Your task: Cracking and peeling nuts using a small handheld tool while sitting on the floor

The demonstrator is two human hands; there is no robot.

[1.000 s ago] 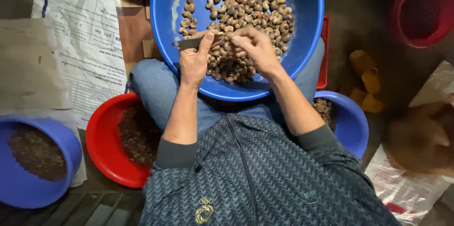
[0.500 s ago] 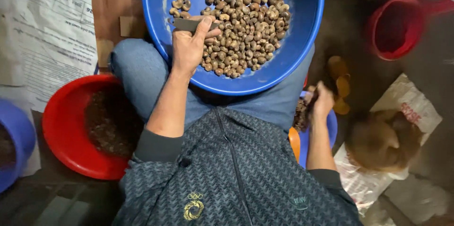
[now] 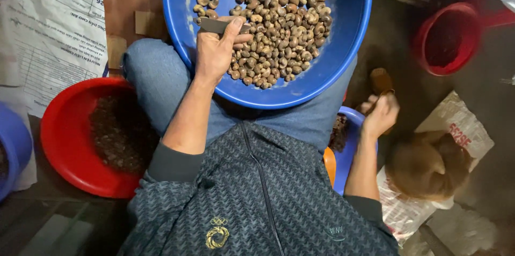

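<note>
A big blue basin (image 3: pixel 343 57) rests on my lap, holding a heap of pale brown curved nuts (image 3: pixel 273 25). My left hand (image 3: pixel 214 52) hovers over the basin's left side, closed around a small grey blade (image 3: pixel 214 24) that lies across the nuts. My right hand (image 3: pixel 381 114) is low on the right, fingers curled shut, over the rim of a small blue bowl (image 3: pixel 348 146) beside my thigh. Nothing shows inside that fist. A short brown wooden piece (image 3: pixel 381 80) lies just beyond it.
A red bowl (image 3: pixel 64 143) with dark husks (image 3: pixel 120 132) sits at my left knee. Another blue bowl (image 3: pixel 10 143) is at the far left, on printed paper (image 3: pixel 48 31). A red bucket (image 3: pixel 445 39) stands at the upper right. A brown furry animal (image 3: pixel 429 165) lies on a sack (image 3: pixel 464 127).
My right hand left the nuts in the basin and dropped to the small blue bowl at my right side. My left hand stayed over the basin with the blade.
</note>
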